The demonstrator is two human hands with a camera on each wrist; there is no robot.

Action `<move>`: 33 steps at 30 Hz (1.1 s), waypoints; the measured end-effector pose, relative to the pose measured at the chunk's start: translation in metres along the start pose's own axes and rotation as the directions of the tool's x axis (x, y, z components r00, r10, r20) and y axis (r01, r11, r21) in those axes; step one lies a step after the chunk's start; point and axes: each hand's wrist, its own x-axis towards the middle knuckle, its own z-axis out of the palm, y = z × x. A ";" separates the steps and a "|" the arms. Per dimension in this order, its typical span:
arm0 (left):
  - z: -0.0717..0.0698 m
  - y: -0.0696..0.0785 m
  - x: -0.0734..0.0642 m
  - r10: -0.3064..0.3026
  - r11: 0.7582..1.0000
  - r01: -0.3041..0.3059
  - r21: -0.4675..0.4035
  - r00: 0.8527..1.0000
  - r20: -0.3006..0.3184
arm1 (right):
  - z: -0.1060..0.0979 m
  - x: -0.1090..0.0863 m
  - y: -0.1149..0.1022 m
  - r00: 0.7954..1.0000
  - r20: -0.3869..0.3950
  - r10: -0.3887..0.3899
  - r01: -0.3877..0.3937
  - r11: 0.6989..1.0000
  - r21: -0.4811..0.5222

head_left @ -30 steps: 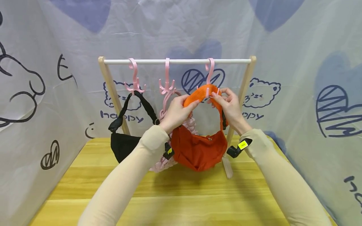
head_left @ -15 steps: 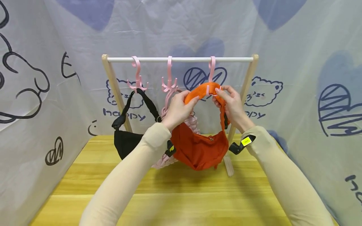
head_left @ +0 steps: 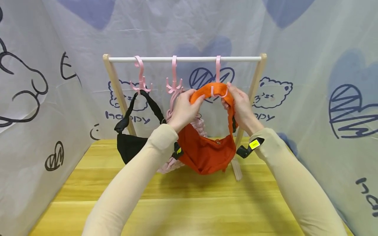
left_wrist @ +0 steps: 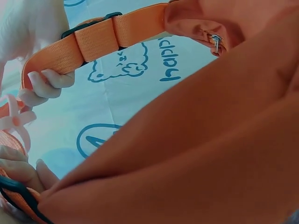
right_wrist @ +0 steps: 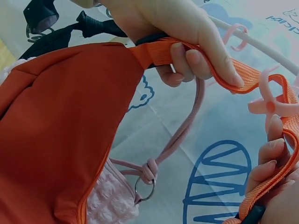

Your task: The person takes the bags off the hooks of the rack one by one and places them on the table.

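Observation:
An orange-red shoulder bag (head_left: 205,155) hangs below both hands, its wide orange strap (head_left: 217,88) arched over the prongs of the rightmost pink hook (head_left: 218,68). My left hand (head_left: 186,109) grips the strap left of the hook, thumb in front. To the right, my right hand (head_left: 242,108) holds the strap's other side; its fingers curl round the webbing in the left wrist view. Several prongs (right_wrist: 271,106) show close to both hands in the right wrist view. A black buckle (left_wrist: 93,25) sits on the strap beyond the right hand's fingers.
A white rail (head_left: 195,59) on wooden posts (head_left: 256,82) stands on the wood table (head_left: 189,213). A black bag (head_left: 130,147) hangs from the left hook (head_left: 141,73). Behind the orange-red bag, a pink ruffled bag (right_wrist: 114,196) hangs from the middle hook (head_left: 174,73).
The rightmost hook has turned slightly about its stem. My right thumb has shifted up and outward along the strap, while my left hand keeps its grip. The whole head view has moved a little.

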 end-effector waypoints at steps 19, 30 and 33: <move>-0.006 0.025 0.012 0.007 1.000 -0.007 -0.005 0.996 -0.089 | 0.008 -0.001 -0.011 1.000 0.015 -0.016 0.015 0.998 0.067; -0.005 0.032 0.012 0.010 0.999 -0.015 -0.039 0.991 -0.131 | 0.010 -0.004 -0.015 1.000 0.011 -0.016 0.015 0.996 0.092; -0.004 0.034 0.011 0.010 0.999 -0.017 -0.050 0.991 -0.131 | 0.009 -0.005 -0.014 1.000 0.008 -0.026 0.025 0.994 0.103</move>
